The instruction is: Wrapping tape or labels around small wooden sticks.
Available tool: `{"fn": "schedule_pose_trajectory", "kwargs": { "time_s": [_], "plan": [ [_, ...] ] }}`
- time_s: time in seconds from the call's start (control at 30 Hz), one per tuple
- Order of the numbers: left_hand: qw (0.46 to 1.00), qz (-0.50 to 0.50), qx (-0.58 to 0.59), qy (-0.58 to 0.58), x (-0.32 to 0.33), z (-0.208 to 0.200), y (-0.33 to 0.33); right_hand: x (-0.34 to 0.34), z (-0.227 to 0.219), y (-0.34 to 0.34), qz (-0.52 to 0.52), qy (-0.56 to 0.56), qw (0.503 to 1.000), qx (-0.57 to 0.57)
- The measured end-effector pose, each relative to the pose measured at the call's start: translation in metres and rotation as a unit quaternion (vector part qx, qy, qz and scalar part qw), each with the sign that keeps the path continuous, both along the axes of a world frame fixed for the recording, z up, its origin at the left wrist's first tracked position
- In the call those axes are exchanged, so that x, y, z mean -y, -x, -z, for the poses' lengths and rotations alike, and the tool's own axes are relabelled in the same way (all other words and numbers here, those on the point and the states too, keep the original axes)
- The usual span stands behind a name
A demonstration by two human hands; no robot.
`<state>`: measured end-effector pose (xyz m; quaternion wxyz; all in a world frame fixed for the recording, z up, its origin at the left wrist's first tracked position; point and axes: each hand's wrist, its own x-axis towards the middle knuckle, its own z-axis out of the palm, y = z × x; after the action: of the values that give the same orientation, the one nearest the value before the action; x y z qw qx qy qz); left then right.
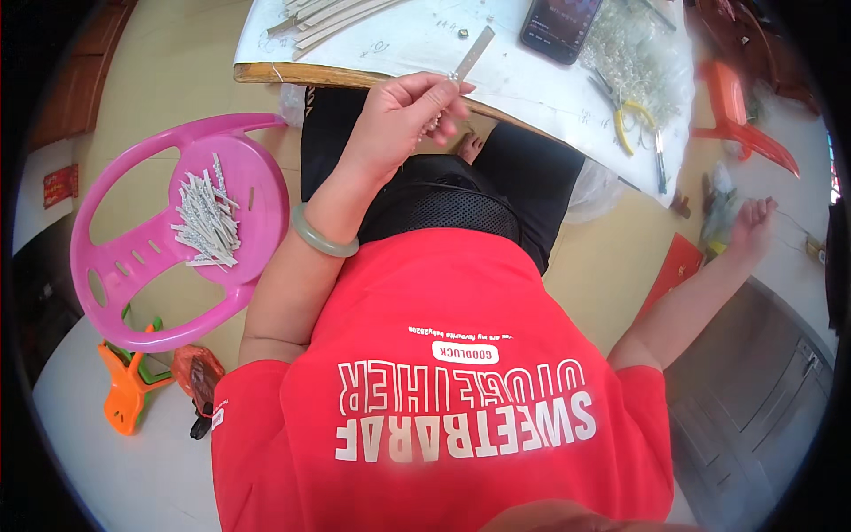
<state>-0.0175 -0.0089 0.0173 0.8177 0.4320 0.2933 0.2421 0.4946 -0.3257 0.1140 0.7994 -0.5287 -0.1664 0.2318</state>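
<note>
Above my lap, close to the table's front edge, my left hand is closed on a narrow beige strip that points up and away. Small pale beads show on the strip by my fingertips, and more hang below the fingers. My right hand is stretched far out to the right, its fingers drawn together in a pinch. What they hold is too fine and blurred to name; a thin line shows beside the fingertips.
The white-covered table bears beige strips, a phone, a heap of clear beads and yellow-handled pliers. At left, a pink plastic chair holds a pile of beaded strips. An orange plastic object lies below.
</note>
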Motion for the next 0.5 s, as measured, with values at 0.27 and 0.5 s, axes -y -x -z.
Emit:
{"fn": "schedule_pose_trajectory", "kwargs": {
  "time_s": [0.27,0.5],
  "plan": [
    [0.996,-0.052,0.055,0.053,0.001,0.003,-0.003,0.007,0.001,-0.004,-0.009,-0.006,1.0,0.004],
    [0.997,-0.053,0.048,0.044,0.002,0.001,-0.001,-0.03,-0.019,0.068,-0.077,-0.003,0.994,0.072]
  ]
}}
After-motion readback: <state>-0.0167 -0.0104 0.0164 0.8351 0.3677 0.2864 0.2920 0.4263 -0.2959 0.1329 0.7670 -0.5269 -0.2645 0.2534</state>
